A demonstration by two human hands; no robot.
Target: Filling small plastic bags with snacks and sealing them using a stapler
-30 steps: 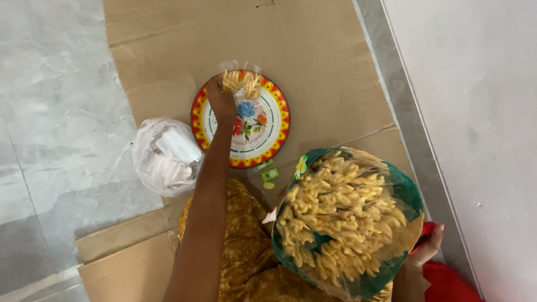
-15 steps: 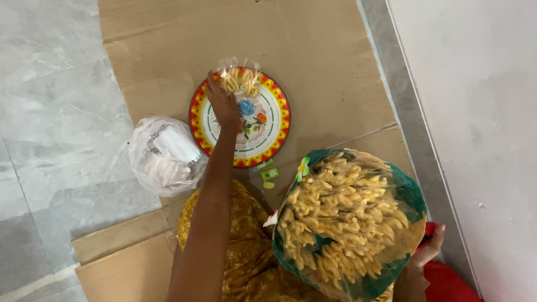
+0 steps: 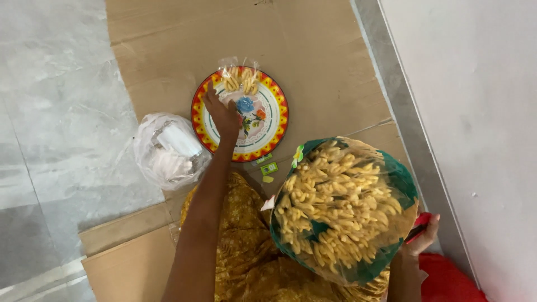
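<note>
The large green-rimmed clear plastic bag of yellow snack sticks (image 3: 342, 210) hides most of the right hand (image 3: 423, 237) (only fingertips and a thumb show), so its grip cannot be told. The crumpled white plastic bag's (image 3: 168, 150) contents stay unclear.

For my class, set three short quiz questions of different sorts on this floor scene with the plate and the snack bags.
1. True or false: the left hand rests on the round plate.
2. Which lies on the plate's far edge? A) small clear packet of yellow snacks B) spoon C) cup
3. What lies left of the plate on the cardboard?

Key: 1 true; 2 A; 3 a white plastic bag.
</note>
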